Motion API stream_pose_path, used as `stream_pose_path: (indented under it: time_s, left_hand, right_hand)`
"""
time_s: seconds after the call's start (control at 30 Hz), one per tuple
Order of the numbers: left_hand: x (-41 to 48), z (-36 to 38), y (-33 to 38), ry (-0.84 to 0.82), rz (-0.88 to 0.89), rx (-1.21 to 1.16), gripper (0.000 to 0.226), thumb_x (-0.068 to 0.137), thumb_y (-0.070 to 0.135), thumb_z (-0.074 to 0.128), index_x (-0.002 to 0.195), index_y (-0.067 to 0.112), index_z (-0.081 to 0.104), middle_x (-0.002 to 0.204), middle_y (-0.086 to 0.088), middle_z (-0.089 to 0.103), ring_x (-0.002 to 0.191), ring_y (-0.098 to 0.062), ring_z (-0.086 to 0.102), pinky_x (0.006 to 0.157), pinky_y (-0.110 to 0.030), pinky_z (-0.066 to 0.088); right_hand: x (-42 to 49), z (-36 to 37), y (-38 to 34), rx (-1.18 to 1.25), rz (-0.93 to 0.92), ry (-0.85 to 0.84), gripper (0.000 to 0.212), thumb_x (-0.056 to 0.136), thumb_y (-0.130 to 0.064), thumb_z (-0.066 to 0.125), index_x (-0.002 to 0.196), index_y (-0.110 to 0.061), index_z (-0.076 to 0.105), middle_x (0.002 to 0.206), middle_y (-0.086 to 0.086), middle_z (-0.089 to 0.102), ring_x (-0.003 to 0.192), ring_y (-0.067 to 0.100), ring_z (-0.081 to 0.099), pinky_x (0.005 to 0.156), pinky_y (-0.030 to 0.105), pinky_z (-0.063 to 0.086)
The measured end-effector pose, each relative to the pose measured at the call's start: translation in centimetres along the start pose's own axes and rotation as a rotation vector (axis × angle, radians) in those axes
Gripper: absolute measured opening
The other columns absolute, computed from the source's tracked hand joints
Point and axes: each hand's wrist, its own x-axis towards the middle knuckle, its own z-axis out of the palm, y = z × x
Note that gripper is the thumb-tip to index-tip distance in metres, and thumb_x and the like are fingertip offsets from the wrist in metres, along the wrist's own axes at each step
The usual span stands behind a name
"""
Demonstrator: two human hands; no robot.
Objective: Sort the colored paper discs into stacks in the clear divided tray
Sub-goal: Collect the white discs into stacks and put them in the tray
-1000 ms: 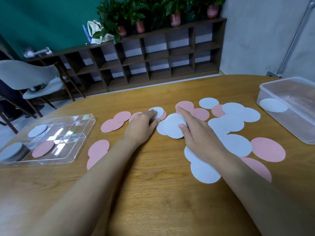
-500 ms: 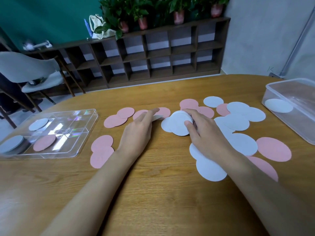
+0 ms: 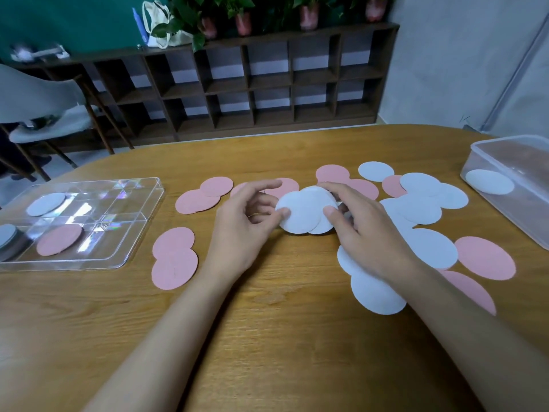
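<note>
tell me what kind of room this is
Probably an office or studio common room, not a workshop: a rounded wooden table, a low cubby shelf along the wall topped with potted plants, and a grey shell chair nearby.

A dark green wall (image 3: 74, 22) fills the upper left of the frame; a pale grey wall (image 3: 463, 60) takes the upper right. Along them runs a low dark wooden shelf unit (image 3: 267, 84) of open cubbies. On its top stand potted plants (image 3: 243, 13) in pinkish pots and a white cloth bag (image 3: 160, 25). At the left edge stands a grey chair (image 3: 44, 111) on wooden legs. The wood-grain bench (image 3: 267, 337) spans the lower frame.
</note>
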Motion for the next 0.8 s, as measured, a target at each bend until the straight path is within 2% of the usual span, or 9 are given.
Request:
stream_pose_path:
  time_s: [0.07,0.13,0.2,0.37,0.47,0.53,0.63,0.73,0.8]
  left_hand:
    - [0.0,0.4,-0.1,0.016,-0.016,0.021,0.039,0.086,0.006,0.083,0.120,0.023,0.072,0.102,0.001,0.074,0.084,-0.008,0.072,0.075,-0.020,0.056]
    - [-0.1,0.4,-0.2,0.008,-0.030,0.052,0.040,0.088,0.012,0.083,0.125,0.024,0.072,0.115,0.008,0.073,0.094,-0.002,0.074,0.084,-0.020,0.058]
    - [-0.2,0.4,-0.2,-0.018,-0.049,0.067,0.044,0.091,0.015,0.081,0.132,0.025,0.070,0.123,0.012,0.073,0.104,0.003,0.072,0.095,-0.020,0.056]
    - [-0.6,0.9,0.2,-0.056,-0.042,0.131,0.040,0.094,0.014,0.077,0.133,0.023,0.072,0.114,0.018,0.075,0.103,0.011,0.070,0.094,-0.011,0.053]
    - [-0.7,0.8,0.3,-0.023,0.028,0.206,0.033,0.093,0.015,0.078,0.125,0.022,0.076,0.106,0.027,0.072,0.099,0.012,0.070,0.087,-0.005,0.049]
    - [-0.7,0.7,0.3,0.005,0.066,0.234,0.032,0.091,0.013,0.079,0.122,0.020,0.078,0.103,0.026,0.072,0.099,0.008,0.071,0.084,-0.004,0.048]
    - [-0.7,0.7,0.2,0.017,0.114,0.252,0.032,0.089,0.010,0.081,0.120,0.018,0.079,0.105,0.022,0.074,0.100,0.004,0.072,0.083,-0.003,0.048]
    - [-0.8,0.9,-0.1,0.034,0.170,0.297,0.034,0.088,0.012,0.082,0.121,0.015,0.078,0.113,0.011,0.078,0.101,0.002,0.073,0.088,-0.005,0.049]
    - [-0.8,1.2,-0.2,0.054,0.206,0.340,0.035,0.088,0.015,0.083,0.122,0.015,0.078,0.116,0.007,0.079,0.100,0.000,0.074,0.090,-0.010,0.053]
  right_hand:
    - [0.1,0.1,-0.1,-0.027,-0.001,-0.022,0.045,0.107,-0.025,0.046,0.152,-0.031,0.044,0.129,-0.023,0.054,0.112,-0.006,0.047,0.091,0.010,0.038]
    - [0.1,0.3,-0.2,-0.034,-0.011,-0.036,0.047,0.108,-0.024,0.043,0.155,-0.030,0.039,0.115,-0.031,0.051,0.109,-0.012,0.045,0.086,0.002,0.033]
    - [0.1,0.4,-0.1,-0.031,-0.017,-0.041,0.048,0.109,-0.022,0.041,0.156,-0.028,0.038,0.113,-0.025,0.052,0.111,-0.009,0.046,0.087,0.002,0.033]
    - [-0.2,0.7,-0.2,-0.073,-0.031,-0.099,0.049,0.110,-0.019,0.038,0.158,-0.027,0.033,0.130,-0.010,0.056,0.120,0.004,0.048,0.097,0.017,0.039]
    - [-0.1,0.6,-0.3,-0.092,-0.004,-0.135,0.050,0.111,-0.025,0.034,0.160,-0.029,0.026,0.147,-0.012,0.048,0.130,-0.002,0.039,0.098,0.003,0.031]
    - [-0.2,0.4,-0.5,-0.077,0.029,-0.171,0.052,0.111,-0.030,0.032,0.162,-0.031,0.019,0.156,-0.014,0.039,0.137,-0.001,0.033,0.102,0.006,0.024]
    - [-0.3,0.5,-0.9,-0.094,0.051,-0.216,0.061,0.108,-0.040,0.033,0.162,-0.034,0.006,0.162,-0.016,0.027,0.144,-0.001,0.023,0.109,0.023,0.024]
    - [-0.3,0.8,-1.1,-0.164,0.046,-0.235,0.071,0.106,-0.046,0.037,0.162,-0.034,-0.006,0.163,-0.016,0.023,0.142,-0.001,0.023,0.106,0.022,0.024]
    - [-0.2,1.0,-1.0,-0.200,0.041,-0.221,0.071,0.106,-0.046,0.037,0.162,-0.032,-0.005,0.160,-0.012,0.028,0.142,0.004,0.028,0.104,0.022,0.027]
